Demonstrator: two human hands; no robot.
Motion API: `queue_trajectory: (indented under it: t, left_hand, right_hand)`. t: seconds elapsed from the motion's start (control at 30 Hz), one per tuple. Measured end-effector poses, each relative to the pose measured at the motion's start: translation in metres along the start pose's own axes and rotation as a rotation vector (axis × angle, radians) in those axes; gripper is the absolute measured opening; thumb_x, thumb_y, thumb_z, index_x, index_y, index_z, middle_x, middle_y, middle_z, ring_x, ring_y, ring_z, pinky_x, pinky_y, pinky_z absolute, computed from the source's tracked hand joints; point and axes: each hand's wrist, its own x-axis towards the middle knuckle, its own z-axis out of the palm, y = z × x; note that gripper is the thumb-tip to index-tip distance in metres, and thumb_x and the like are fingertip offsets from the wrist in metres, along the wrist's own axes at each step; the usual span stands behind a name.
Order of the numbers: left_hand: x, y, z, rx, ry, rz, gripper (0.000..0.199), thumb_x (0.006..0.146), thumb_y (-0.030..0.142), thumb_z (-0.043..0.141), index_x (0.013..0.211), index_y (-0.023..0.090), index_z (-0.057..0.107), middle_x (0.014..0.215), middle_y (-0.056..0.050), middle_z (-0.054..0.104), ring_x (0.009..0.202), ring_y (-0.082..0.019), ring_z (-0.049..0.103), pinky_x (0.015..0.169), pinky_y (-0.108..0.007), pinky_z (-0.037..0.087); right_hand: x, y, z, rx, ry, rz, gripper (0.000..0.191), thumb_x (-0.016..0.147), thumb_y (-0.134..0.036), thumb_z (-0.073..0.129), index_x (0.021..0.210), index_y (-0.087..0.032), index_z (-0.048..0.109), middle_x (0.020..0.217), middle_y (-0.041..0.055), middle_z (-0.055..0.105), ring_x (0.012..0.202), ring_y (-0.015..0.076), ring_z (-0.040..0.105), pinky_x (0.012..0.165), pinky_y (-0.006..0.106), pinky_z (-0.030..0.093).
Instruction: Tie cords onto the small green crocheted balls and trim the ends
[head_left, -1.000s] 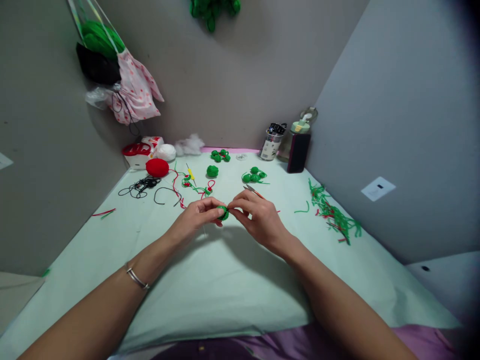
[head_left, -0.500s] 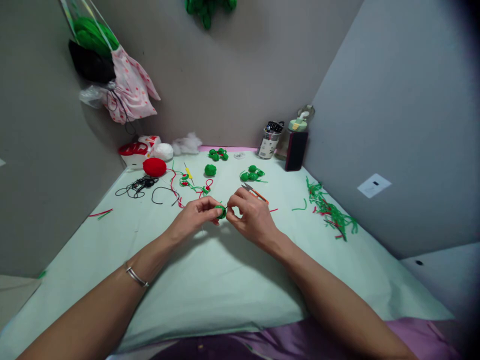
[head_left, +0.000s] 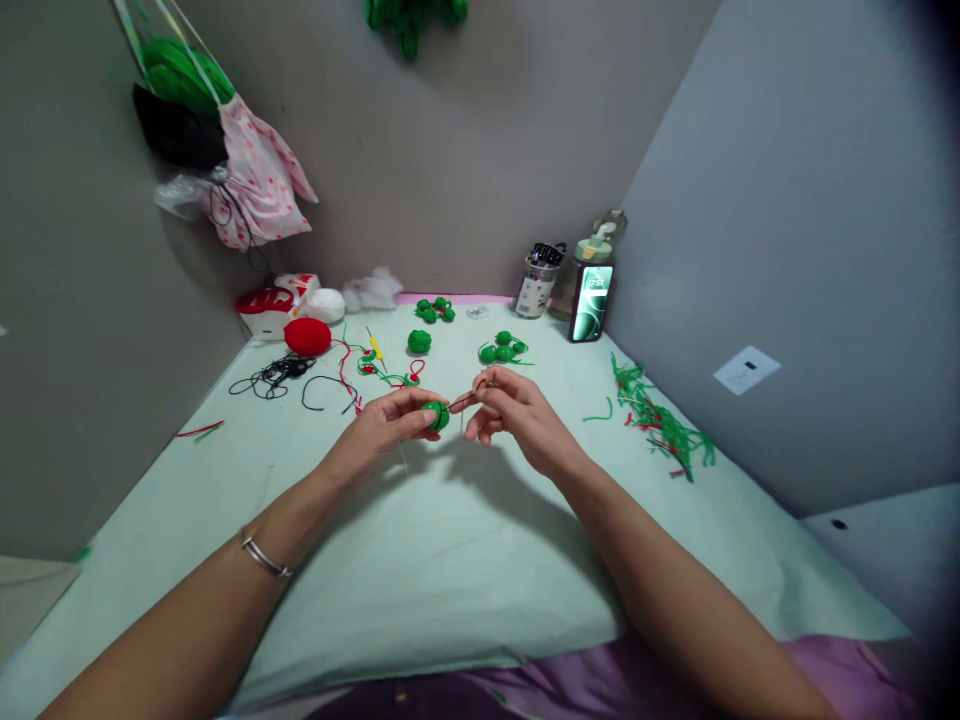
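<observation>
My left hand (head_left: 394, 420) pinches a small green yarn ball (head_left: 436, 415) with a dark strand across it, between thumb and fingers. A thin pale strand or needle hangs below that hand. My right hand (head_left: 517, 405) grips slim scissors (head_left: 466, 400) with reddish-orange handles, their tip pointing left at the ball's right side. Its lower fingers are loosely curled, and the handles are partly hidden. Behind the hands lie a green ball (head_left: 419, 342), a cluster of green pieces (head_left: 504, 348) and green-and-red crocheted pieces (head_left: 369, 361).
A red yarn ball (head_left: 307, 337) and tangled black cord (head_left: 274, 375) lie at the left. Green and red yarn scraps (head_left: 664, 425) are heaped at the right. A pen cup (head_left: 536, 288), a lit phone (head_left: 591, 302) and a bottle (head_left: 595, 250) stand against the back wall.
My right hand has taken up the scissors that lay behind it and brought their tip to the ball. The ball shows more. The phone screen has lit up.
</observation>
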Motion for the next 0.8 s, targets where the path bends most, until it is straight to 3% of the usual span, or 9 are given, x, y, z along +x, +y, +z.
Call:
queue_trajectory:
  t: [0.27,0.4,0.53,0.67,0.8]
  left_hand:
    - [0.0007,-0.0027,-0.0035,-0.029,0.054,0.001,0.03,0.08,0.035,0.073,0.106,0.022,0.069,0.106,-0.005,0.067,0.089,-0.019,0.064,0.09,-0.038,0.05]
    - [0.0009,-0.0027,-0.0042,-0.02,0.054,-0.001,0.03,0.081,0.036,0.072,0.106,0.022,0.069,0.106,-0.005,0.067,0.09,-0.019,0.065,0.092,-0.038,0.049]
    - [0.0007,-0.0025,-0.0042,0.0,0.048,-0.009,0.029,0.082,0.037,0.07,0.107,0.022,0.068,0.106,-0.004,0.065,0.092,-0.02,0.065,0.093,-0.039,0.048]
    - [0.0005,-0.0021,-0.0035,-0.003,0.051,-0.008,0.029,0.083,0.037,0.07,0.107,0.022,0.068,0.106,-0.004,0.064,0.092,-0.019,0.064,0.094,-0.04,0.048]
    - [-0.0001,-0.0005,-0.0027,-0.002,0.049,-0.012,0.027,0.082,0.036,0.07,0.105,0.021,0.069,0.105,-0.005,0.065,0.094,-0.02,0.063,0.093,-0.039,0.049]
  right_hand:
    - [0.001,0.0007,-0.0045,0.132,-0.114,0.112,0.016,0.085,-0.032,0.063,0.084,-0.019,0.053,0.085,0.0057,0.072,0.068,0.0129,0.066,0.058,0.023,0.048]
    - [0.0024,0.0024,-0.0057,0.19,-0.186,0.183,0.022,0.078,-0.029,0.073,0.087,-0.018,0.057,0.084,0.0046,0.071,0.069,0.012,0.065,0.062,0.025,0.049]
    - [0.0019,0.0038,-0.0054,0.147,-0.191,0.127,0.025,0.072,-0.023,0.078,0.09,-0.018,0.062,0.072,-0.001,0.067,0.064,0.0097,0.059,0.06,0.023,0.045]
    - [0.0007,0.0022,-0.0065,0.149,-0.189,0.082,0.025,0.076,-0.023,0.075,0.1,-0.021,0.067,0.075,-0.0016,0.067,0.06,0.0078,0.053,0.055,0.021,0.041]
    - [0.0009,0.0013,-0.0084,0.205,-0.223,0.123,0.014,0.077,-0.025,0.075,0.088,-0.018,0.072,0.076,0.0006,0.067,0.06,0.0072,0.056,0.058,0.022,0.045]
